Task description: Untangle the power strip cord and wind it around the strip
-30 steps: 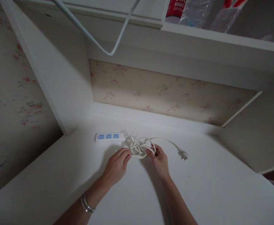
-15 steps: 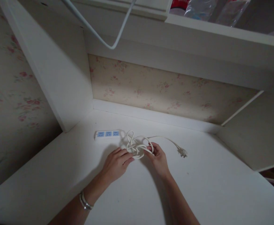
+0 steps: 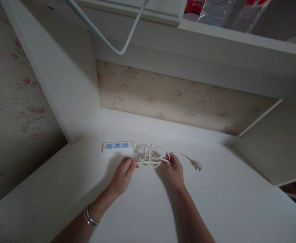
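Observation:
A tangled white power cord point(image 3: 150, 157) stretches between my two hands, just above the white desktop. My left hand point(image 3: 124, 173) is closed on loops of the cord at its left side, with the thumb over them. At the right side, my right hand point(image 3: 173, 170) pinches more loops between thumb and fingers. Behind my left hand lies a white power strip point(image 3: 118, 146) with three blue socket panels, and the cord comes from its right end. To the right of my right hand, the plug point(image 3: 196, 165) rests on the desktop, prongs pointing right.
The white desktop point(image 3: 142, 216) has a side panel point(image 3: 61, 77) at left and a low back ledge point(image 3: 163, 125). Overhead, a shelf point(image 3: 239, 37) holds plastic bottles point(image 3: 216, 11). A pale bent cable or rod point(image 3: 121, 51) hangs at the upper left.
My hands have moved apart, left hand to the left and right hand slightly right, drawing the cord's loops out between them. The plug has shifted barely.

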`<state>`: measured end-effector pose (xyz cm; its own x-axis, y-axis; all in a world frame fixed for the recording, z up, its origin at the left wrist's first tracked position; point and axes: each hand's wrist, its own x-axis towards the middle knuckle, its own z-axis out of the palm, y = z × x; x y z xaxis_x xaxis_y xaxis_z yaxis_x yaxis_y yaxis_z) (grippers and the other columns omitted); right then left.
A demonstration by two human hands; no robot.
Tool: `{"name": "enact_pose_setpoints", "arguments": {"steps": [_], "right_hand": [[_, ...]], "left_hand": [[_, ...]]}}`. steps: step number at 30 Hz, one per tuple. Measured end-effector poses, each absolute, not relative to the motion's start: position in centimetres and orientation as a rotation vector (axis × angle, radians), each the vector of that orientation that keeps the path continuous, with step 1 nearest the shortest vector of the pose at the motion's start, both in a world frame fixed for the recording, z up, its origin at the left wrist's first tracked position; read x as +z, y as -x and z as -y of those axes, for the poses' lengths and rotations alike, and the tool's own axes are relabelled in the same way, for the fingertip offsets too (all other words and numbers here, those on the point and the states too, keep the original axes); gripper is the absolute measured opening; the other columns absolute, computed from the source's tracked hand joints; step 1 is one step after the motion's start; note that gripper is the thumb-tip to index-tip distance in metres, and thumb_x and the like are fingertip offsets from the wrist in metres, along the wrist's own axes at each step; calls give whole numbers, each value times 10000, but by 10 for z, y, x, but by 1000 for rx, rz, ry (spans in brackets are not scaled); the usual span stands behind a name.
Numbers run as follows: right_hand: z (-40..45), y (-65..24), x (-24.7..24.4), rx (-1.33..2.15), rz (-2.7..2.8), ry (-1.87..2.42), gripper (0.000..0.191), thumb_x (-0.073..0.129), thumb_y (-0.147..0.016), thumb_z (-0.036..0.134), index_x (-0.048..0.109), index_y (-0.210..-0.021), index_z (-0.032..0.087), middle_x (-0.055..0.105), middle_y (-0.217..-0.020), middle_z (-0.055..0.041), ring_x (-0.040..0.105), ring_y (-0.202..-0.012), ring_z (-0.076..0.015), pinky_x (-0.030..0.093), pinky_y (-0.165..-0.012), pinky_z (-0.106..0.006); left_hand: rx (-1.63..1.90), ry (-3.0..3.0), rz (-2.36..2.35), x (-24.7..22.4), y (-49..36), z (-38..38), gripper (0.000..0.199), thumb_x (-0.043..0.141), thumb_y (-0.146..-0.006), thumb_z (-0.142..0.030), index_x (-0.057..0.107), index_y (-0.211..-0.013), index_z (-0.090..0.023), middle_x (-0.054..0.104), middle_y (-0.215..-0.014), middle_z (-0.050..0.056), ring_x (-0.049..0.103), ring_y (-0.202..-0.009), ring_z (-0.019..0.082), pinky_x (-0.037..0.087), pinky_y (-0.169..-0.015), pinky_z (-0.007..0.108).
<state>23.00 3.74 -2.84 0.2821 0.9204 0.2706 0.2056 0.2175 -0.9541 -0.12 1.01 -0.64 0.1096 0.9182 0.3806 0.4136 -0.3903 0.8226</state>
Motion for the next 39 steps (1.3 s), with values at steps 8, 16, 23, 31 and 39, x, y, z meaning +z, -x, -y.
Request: {"name": "enact_pose_setpoints", "arguments": {"steps": [8,16,23,31,39], "right_hand": [[-39,-226,-35,783,1186,1261,350,673,-722,392,621,-992,174,670,-879,-43,604,-818,-194,468,-787,-328],[-29,-211,-29,717,1286,1302,309,601,-783,373,606,-1019,174,675,-934,-54,605,-873,-192,465,-816,-316],[-9,-189,-11,776,1455,1272,319,508,-843,322,551,-1130,190,672,-968,-45,611,-845,-166,473,-758,-270],[-20,-198,-22,787,1269,1355,265,579,-769,335,629,-984,190,683,-954,-39,596,-887,-188,444,-801,-290],[-41,-236,-35,732,904,1460,366,638,-685,432,660,-928,160,675,-825,-37,590,-725,-189,446,-651,-285]], "left_hand": [[1072,-2112,-1147,5,3,-5,360,567,-853,-370,520,-555,-174,529,-595,-5,510,-676,135,375,-697,260],[842,-2089,-1192,13,-6,11,272,567,-837,-456,669,-836,-204,630,-686,9,573,-708,161,402,-729,272],[775,-1882,-1171,3,-22,14,287,565,-830,-456,659,-920,-200,629,-672,-4,548,-604,137,387,-590,241],[898,-1521,-1070,-6,-13,0,289,477,-883,-404,572,-740,-172,493,-585,-32,423,-494,91,303,-495,221],[1380,-810,-771,17,4,-7,220,652,-751,-341,538,-676,-167,415,-546,-59,363,-529,75,321,-567,220]]}}
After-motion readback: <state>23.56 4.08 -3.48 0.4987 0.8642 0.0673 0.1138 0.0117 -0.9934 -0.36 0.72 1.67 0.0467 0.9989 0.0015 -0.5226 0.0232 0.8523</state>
